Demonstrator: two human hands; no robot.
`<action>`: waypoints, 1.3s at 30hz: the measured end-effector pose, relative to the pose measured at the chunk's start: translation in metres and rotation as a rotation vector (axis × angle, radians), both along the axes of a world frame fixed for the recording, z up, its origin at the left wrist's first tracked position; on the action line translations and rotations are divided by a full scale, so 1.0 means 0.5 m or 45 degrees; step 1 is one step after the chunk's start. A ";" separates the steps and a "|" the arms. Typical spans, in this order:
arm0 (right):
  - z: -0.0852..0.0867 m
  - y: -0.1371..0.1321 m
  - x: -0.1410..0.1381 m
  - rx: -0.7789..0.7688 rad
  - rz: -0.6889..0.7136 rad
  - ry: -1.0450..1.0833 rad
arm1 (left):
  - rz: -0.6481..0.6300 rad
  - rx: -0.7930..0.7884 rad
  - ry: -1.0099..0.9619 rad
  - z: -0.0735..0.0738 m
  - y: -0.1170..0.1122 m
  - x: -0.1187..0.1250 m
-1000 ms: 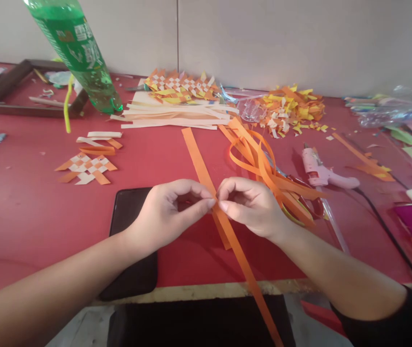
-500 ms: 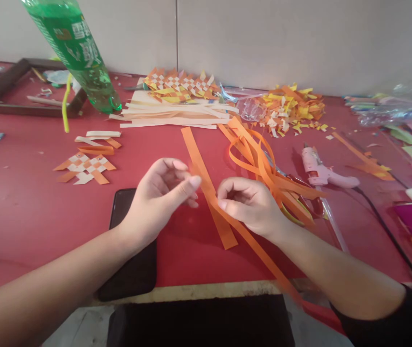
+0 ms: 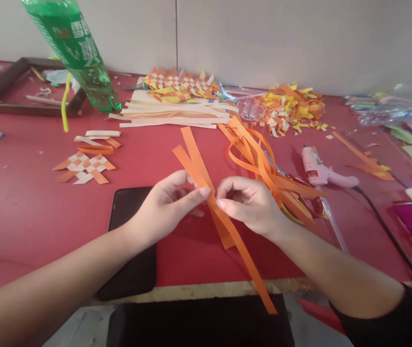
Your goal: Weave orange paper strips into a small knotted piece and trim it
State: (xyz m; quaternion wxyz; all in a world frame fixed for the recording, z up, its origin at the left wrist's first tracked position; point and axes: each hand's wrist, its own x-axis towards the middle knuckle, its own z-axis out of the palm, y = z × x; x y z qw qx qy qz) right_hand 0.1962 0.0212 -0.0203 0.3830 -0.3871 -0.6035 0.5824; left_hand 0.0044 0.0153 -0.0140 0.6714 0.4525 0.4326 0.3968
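Observation:
My left hand [image 3: 166, 205] and my right hand [image 3: 251, 205] meet over the front middle of the red table [image 3: 28, 212]. Both pinch the same long orange paper strip [image 3: 242, 250], thumbs and forefingers close together at its middle. The strip runs from the upper left of my fingers down past the table's front edge. A second orange strip [image 3: 191, 144] lies flat on the table right behind it. A black phone [image 3: 126, 212] lies under my left wrist.
Loose orange strips [image 3: 260, 159], scissors with red handles [image 3: 309, 197] and a pink glue gun [image 3: 322, 171] with a black cord lie to the right. Cream strips [image 3: 173, 115], woven pieces [image 3: 175, 86], paper scraps [image 3: 293, 108] sit behind. A green bottle [image 3: 83, 53], a wooden frame [image 3: 10, 82] and a small woven piece [image 3: 86, 168] are at the left.
Both hands pinched the strip; the left let go and lifted, then took hold again. The strip's upper end now sticks up to the left and its lower end has swung nearer.

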 end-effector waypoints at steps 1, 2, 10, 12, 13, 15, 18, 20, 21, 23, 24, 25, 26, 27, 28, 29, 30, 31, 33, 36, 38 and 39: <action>0.000 0.000 0.000 -0.001 0.002 -0.005 | 0.065 0.002 -0.065 0.001 0.002 0.000; 0.000 0.000 0.001 -0.005 0.004 -0.010 | 0.148 0.006 -0.116 0.002 0.004 0.000; -0.005 0.001 0.000 -0.025 -0.018 0.028 | 0.347 -0.088 -0.236 0.005 0.014 -0.004; -0.006 0.002 0.000 -0.021 -0.035 0.021 | 0.086 -0.128 -0.122 0.005 0.010 -0.004; -0.005 0.002 -0.001 -0.018 -0.032 0.016 | -0.031 -0.127 -0.057 0.005 0.007 -0.004; -0.005 0.002 -0.001 -0.011 -0.008 0.010 | -0.165 -0.107 0.000 0.005 0.004 -0.002; -0.003 0.002 0.000 -0.012 0.009 0.012 | -0.065 -0.133 -0.162 0.005 0.004 -0.001; -0.003 0.002 0.001 -0.019 -0.003 0.008 | 0.121 -0.174 -0.284 0.005 0.009 -0.002; -0.003 0.003 0.001 -0.022 -0.008 0.009 | 0.235 -0.172 -0.331 0.006 0.012 -0.003; -0.002 0.003 0.002 -0.028 -0.009 0.019 | 0.470 -0.100 -0.420 0.009 0.017 -0.006; -0.003 0.003 0.003 -0.029 -0.008 0.028 | 0.581 -0.052 -0.465 0.011 0.019 -0.008; -0.003 0.003 0.003 -0.031 -0.010 0.040 | 0.680 -0.016 -0.503 0.013 0.021 -0.009; -0.005 0.003 0.005 -0.030 -0.014 0.054 | 0.762 0.001 -0.533 0.015 0.022 -0.011; -0.007 0.003 0.006 -0.031 -0.022 0.067 | 0.824 -0.002 -0.550 0.017 0.024 -0.012; -0.010 0.003 0.008 -0.033 -0.030 0.078 | 0.860 -0.022 -0.558 0.019 0.025 -0.014; -0.013 0.003 0.011 -0.031 -0.036 0.091 | 0.895 -0.047 -0.564 0.021 0.027 -0.016; -0.017 0.003 0.013 -0.026 -0.037 0.106 | 0.929 -0.074 -0.575 0.023 0.030 -0.019; -0.021 0.003 0.016 -0.020 -0.034 0.126 | 0.962 -0.100 -0.595 0.024 0.033 -0.021; -0.026 0.004 0.019 -0.006 -0.020 0.180 | 1.008 -0.158 -0.660 0.025 0.041 -0.026; -0.023 0.007 0.019 0.016 -0.127 0.345 | 0.933 -0.265 -0.703 0.023 0.047 -0.029; -0.018 0.009 0.016 0.007 -0.259 0.450 | 0.733 -0.314 -0.624 0.018 0.043 -0.026; -0.016 0.010 0.015 -0.016 -0.308 0.468 | 0.579 -0.314 -0.552 0.016 0.037 -0.023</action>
